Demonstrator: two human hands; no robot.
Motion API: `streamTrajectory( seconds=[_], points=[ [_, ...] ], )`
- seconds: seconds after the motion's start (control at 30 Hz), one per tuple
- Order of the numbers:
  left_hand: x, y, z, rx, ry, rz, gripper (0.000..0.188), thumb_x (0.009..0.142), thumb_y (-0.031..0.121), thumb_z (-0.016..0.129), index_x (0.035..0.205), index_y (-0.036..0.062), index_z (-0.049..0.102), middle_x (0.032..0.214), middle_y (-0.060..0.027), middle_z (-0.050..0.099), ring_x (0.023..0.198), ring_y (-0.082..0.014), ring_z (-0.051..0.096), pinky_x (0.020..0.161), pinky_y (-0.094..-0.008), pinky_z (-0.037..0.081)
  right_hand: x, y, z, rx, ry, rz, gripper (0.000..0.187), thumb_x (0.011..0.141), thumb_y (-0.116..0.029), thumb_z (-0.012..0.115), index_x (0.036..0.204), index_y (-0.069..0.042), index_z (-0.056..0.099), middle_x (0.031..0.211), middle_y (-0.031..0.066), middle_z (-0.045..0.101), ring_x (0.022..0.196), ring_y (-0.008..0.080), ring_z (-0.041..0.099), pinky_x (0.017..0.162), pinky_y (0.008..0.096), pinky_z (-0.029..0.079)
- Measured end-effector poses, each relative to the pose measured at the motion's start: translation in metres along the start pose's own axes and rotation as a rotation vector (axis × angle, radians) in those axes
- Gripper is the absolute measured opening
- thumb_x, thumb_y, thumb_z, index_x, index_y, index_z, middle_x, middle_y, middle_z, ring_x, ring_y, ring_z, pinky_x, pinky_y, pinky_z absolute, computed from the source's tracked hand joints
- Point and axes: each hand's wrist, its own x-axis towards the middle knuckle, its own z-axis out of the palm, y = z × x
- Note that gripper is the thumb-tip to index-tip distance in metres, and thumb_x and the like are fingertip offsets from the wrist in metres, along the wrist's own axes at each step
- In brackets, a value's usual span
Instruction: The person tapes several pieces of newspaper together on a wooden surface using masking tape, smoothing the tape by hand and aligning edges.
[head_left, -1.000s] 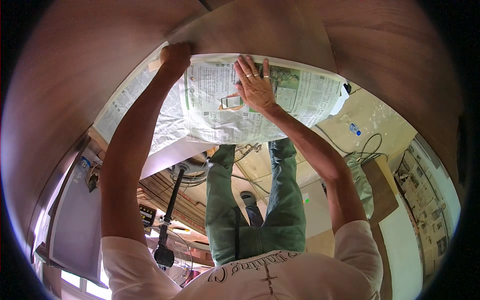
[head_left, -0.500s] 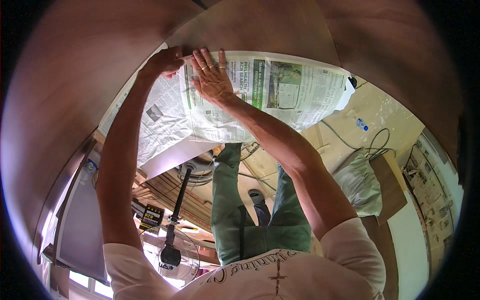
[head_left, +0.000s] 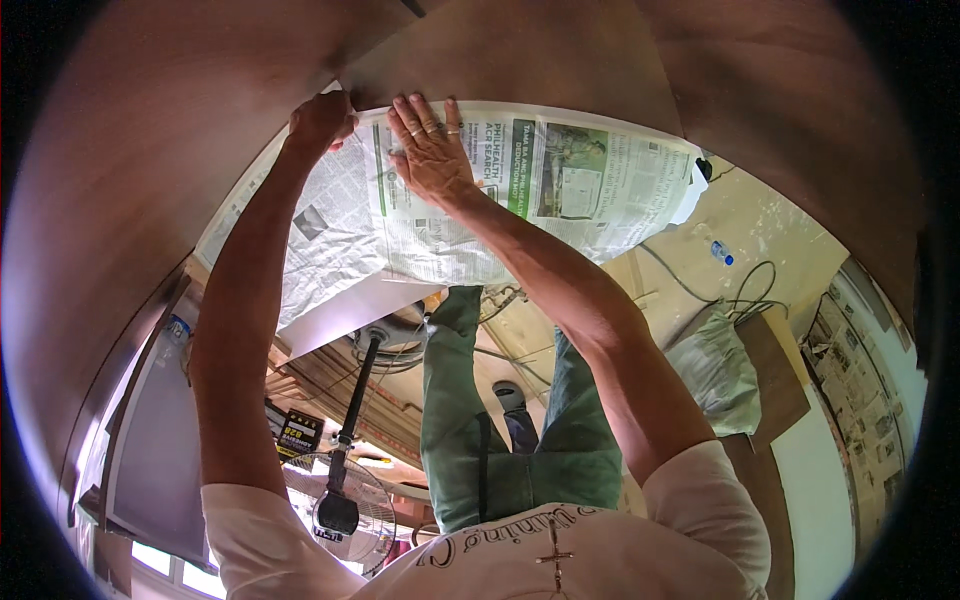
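Note:
A sheet of newspaper (head_left: 630, 190) lies along the curved lower edge of a brown wooden panel (head_left: 520, 60), with a pale strip along its top border. My right hand (head_left: 435, 150) presses flat on the newspaper near that border, fingers spread. To its left, my left hand (head_left: 322, 122) is closed at the same edge, over a second, crumpled newspaper sheet (head_left: 335, 240). A small whitish piece (head_left: 333, 88) sticks out above the left hand. What the curled fingers grip is hidden.
Below stands an upright fan (head_left: 338, 510) on a black pole, beside stacked wood strips (head_left: 400, 400) and a black-and-yellow box (head_left: 300, 432). On the floor to the right are a blue-capped bottle (head_left: 722, 252), cables (head_left: 755, 295) and a whitish sack (head_left: 715, 370).
My left hand has shifted a little to the left along the edge, away from the right hand. My right hand stays flat on the newspaper, nearly in place.

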Motion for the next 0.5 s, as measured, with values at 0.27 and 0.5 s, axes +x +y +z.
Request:
streamTrajectory(
  seconds=[0.27,0.5],
  points=[
    [-0.025,-0.009,-0.006,-0.133,0.093,0.073,0.017,0.097,0.025,0.059,0.101,0.0113,0.067,0.067,-0.0052,0.069,0.056,-0.0149,0.069,0.059,-0.0338,0.056,0.045,0.003,-0.016,0.302,0.316,-0.003,0.050,0.091,-0.031,0.069,0.136,-0.014,0.056,0.125,0.0062,0.063,0.117,0.0253,0.058,0.108,0.0570,0.033],
    [0.003,-0.029,0.012,-0.007,0.118,0.250,0.014,0.094,0.015,0.059,0.096,0.0022,0.064,0.068,-0.0047,0.069,0.055,-0.0180,0.069,0.061,-0.0370,0.060,0.109,0.019,-0.013,0.415,-0.005,-0.122,0.020,0.087,-0.036,0.068,0.096,-0.020,0.077,0.096,0.0105,0.073,0.103,0.0300,0.066,0.094,0.0541,0.045]
  ],
)
